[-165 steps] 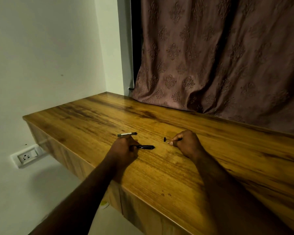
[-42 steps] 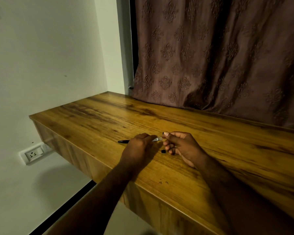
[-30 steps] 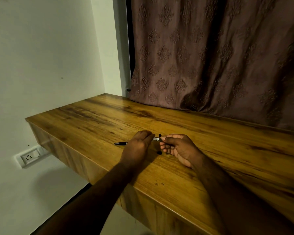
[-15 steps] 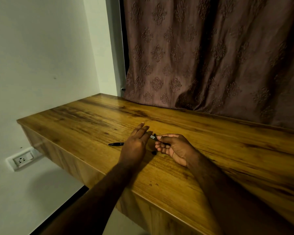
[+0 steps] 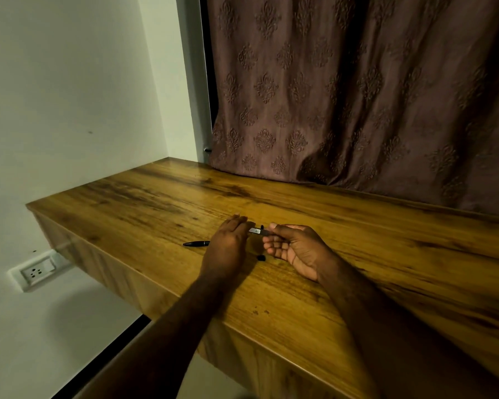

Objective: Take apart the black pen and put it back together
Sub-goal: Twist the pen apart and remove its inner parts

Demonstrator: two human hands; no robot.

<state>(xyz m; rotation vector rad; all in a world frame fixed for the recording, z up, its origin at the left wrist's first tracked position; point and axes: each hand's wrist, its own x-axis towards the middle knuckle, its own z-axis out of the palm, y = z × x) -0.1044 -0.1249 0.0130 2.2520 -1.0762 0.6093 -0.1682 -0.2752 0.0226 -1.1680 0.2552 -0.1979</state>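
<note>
The wooden desk [image 5: 386,254] is carrying everything. The left hand [image 5: 228,246] is lying low over the desk with its fingers straight and close together. Its grip is flat and open, and it is holding nothing.

The right hand [image 5: 296,250] is sitting just beside it, with the palm turning up a little. Its grip is pinching the grey pen piece [image 5: 259,231] between thumb and first finger. That piece is lying almost flat, with its long way running left to right. Its free end is pointing at the left fingertips. It is touching them or nearly touching them; I cannot tell which.

The black pen piece [image 5: 196,243] is lying on the desk and poking out from under the left hand, with its pointed tip aiming left. The left hand is much nearer to it than the right hand. So I am guessing the left hand is the one to pick it up, then turn it to line up with the grey piece.

A small black bit [image 5: 260,257] is lying on the desk between the two hands.
</note>
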